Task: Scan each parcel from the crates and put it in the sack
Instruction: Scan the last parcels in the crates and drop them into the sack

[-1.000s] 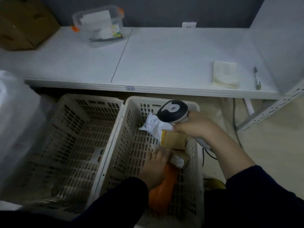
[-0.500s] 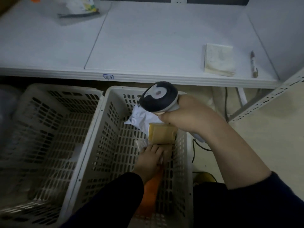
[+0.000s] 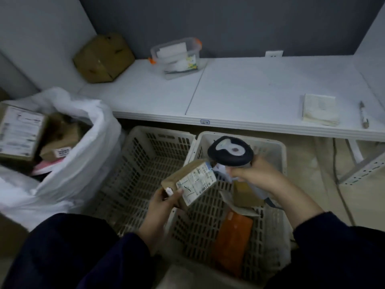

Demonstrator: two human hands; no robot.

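My left hand (image 3: pixel 161 202) grips a small brown box parcel (image 3: pixel 188 180) with a white label facing up, held above the rims between the two crates. My right hand (image 3: pixel 253 175) grips a black and white barcode scanner (image 3: pixel 230 153), whose head sits right beside the parcel's label. The right crate (image 3: pixel 277 207) holds an orange parcel (image 3: pixel 231 243) and a yellowish box (image 3: pixel 244 195). The left crate (image 3: pixel 145 170) looks empty. A white sack (image 3: pixel 79 163) at the left holds several labelled boxes.
A white table (image 3: pixel 239 97) runs behind the crates. On it are a brown cardboard box (image 3: pixel 103 58), a clear tub with orange clips (image 3: pixel 177 57), a folded cloth (image 3: pixel 319 109) and a pen (image 3: pixel 363 114). A cable (image 3: pixel 338 184) lies on the floor at the right.
My left hand has lifted the small brown box out of the right crate and turned its label up. The scanner now points at it. The view has swung left, showing the sack.
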